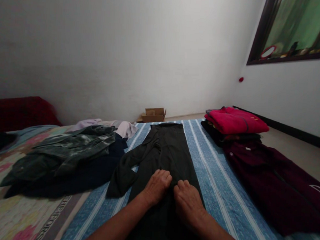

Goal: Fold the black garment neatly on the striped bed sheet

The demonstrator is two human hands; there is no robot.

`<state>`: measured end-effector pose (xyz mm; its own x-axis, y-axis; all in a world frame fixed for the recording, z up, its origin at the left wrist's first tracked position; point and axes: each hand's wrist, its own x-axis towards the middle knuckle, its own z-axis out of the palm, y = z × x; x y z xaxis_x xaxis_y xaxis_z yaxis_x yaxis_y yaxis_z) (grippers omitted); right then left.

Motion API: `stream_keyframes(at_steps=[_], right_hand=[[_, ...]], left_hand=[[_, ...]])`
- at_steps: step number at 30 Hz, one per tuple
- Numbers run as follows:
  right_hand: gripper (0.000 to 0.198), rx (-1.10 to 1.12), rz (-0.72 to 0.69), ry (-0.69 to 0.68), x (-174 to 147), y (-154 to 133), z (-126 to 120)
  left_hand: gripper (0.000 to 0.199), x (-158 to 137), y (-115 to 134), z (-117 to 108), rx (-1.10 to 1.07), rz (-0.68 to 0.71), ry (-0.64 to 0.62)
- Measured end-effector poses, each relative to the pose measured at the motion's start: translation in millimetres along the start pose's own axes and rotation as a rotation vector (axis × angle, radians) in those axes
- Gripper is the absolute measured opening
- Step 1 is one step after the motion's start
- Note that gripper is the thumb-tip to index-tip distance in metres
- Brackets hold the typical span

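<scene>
With a clothes stack (236,122) folded and a clothes heap (72,153) unfolded, left hand (157,186) and right hand (188,200) pinch an outspread dark garment (176,149), fingers curled.

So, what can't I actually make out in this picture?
All in the head view:
Fingertips of the bare left hand and bare right hand: curled under, hidden by the hands themselves.
Near end of the long dark grey-green cloth garment: cut off by the bottom edge.
White lettering on the maroon cloth garment: cut off by the right edge.
Small objects at the dark-framed window: too small and dim to identify.
</scene>
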<state>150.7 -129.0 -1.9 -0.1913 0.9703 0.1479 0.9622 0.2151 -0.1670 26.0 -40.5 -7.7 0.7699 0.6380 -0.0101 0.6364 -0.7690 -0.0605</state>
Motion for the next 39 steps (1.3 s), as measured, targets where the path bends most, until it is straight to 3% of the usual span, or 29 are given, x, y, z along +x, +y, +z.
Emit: stream_keyframes(at_steps=[6,14,16,19,23,27,33,39], right_hand=[[0.017,0.023,-0.051,-0.048,-6.7,3.2,5.6],[0.012,0.128,-0.028,0.126,-7.9,12.0,8.7],[0.011,0.127,-0.066,0.154,-6.8,14.4,16.5],[0.026,0.125,-0.085,0.128,-6.4,17.5,32.7],[0.028,0.157,-0.064,0.120,-6.9,17.1,41.5],[0.014,0.221,-0.077,0.115,-2.7,11.8,32.6],[0.018,0.244,-0.046,0.049,23.1,7.0,19.7],[0.023,0.353,0.000,-0.153,71.6,13.4,7.6]], left_hand=[[0.020,-7.5,-1.5,0.4,0.029,0.007,-0.041],[0.016,-10.8,-0.9,-0.7,-0.070,-0.071,-0.076],[0.020,-14.0,-0.6,1.3,-0.099,-0.073,-0.056],[0.027,-21.0,0.3,3.6,-0.155,-0.076,0.053],[0.019,-28.8,2.9,-1.8,-0.155,-0.285,0.188],[0.011,-33.6,6.4,-6.1,-0.114,-0.536,0.154],[0.020,-42.4,10.6,7.6,-0.136,-0.606,0.069],[0.020,-43.2,7.0,6.0,-0.169,-0.564,-0.002]])
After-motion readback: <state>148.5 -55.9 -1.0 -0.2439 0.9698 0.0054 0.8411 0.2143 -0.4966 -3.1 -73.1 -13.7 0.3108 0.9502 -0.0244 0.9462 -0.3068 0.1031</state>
